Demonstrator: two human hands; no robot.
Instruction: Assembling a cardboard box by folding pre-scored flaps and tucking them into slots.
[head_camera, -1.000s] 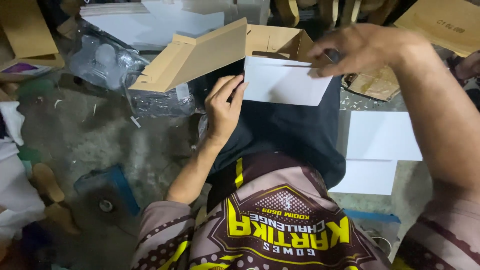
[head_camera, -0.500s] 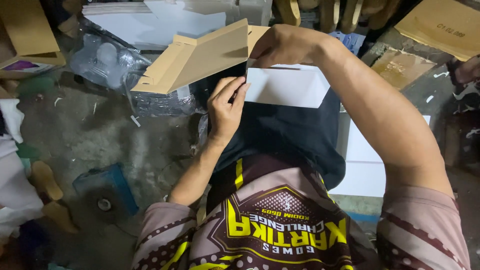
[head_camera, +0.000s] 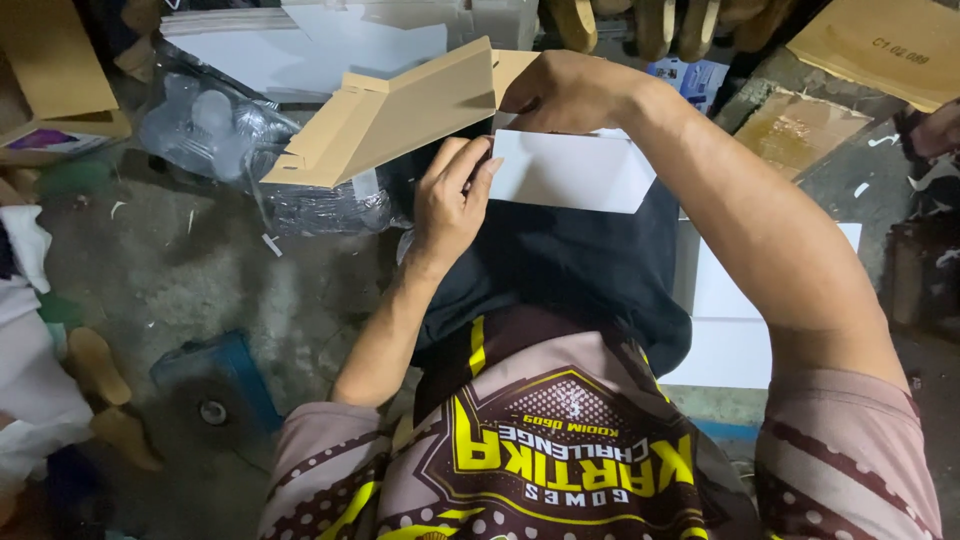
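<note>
A flat brown cardboard box blank with a white inner side lies partly folded over my lap. My left hand presses its fingers against the fold where the brown panel meets the white panel. My right hand reaches across from the right and grips the top edge of the brown panel at its upper corner. The brown panel tilts up and to the left, and the white flap hangs below my right hand.
White card sheets are stacked on the floor at my right. Clear plastic bags lie at upper left, with more white sheets behind. Brown cardboard sits at upper right. A blue object rests on the concrete floor at lower left.
My right hand has moved leftward from the right side of the white panel to the top corner of the brown panel. My left hand stays on the fold.
</note>
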